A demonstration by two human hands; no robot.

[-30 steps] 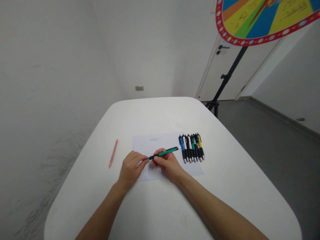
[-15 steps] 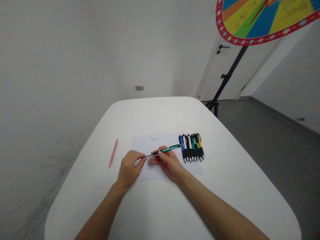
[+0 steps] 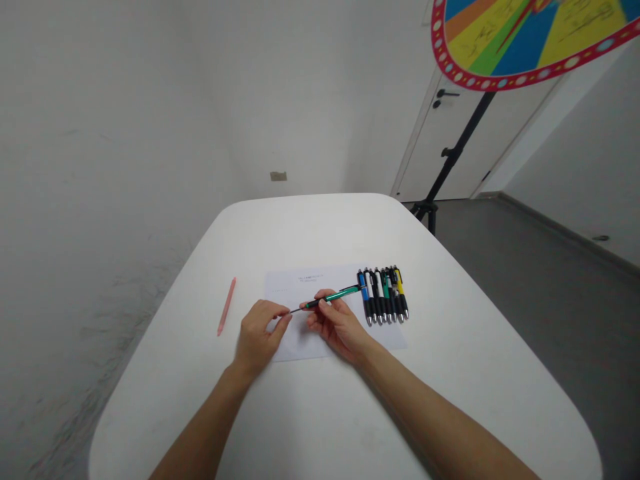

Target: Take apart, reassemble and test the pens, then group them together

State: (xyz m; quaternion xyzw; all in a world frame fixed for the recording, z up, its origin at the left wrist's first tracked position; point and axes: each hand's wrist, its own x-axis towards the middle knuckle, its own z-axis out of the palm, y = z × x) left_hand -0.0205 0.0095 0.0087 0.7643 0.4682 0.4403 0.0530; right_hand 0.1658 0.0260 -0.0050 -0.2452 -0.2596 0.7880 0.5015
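Note:
My right hand (image 3: 341, 325) is closed on a green pen (image 3: 336, 296) with a black grip, held slanted above a sheet of paper. From the pen's left end sticks a thin dark refill (image 3: 297, 310). Its tip is pinched between the thumb and forefinger of my left hand (image 3: 261, 333). No metal nose cone shows on that end of the pen. The pen's back end reaches close to a row of pens (image 3: 383, 297) in blue, white, green, black and yellow, which lie side by side to the right.
The printed white paper (image 3: 285, 277) lies under both hands on a white table (image 3: 310, 230). A pink pen (image 3: 227, 307) rests on the left. Beyond the table, a colourful wheel (image 3: 520, 47) stands on a black tripod (image 3: 453, 157) at the right.
My right hand and the green pen have shifted slightly up and to the right. A little more of the refill shows between the hands. My left hand has barely moved.

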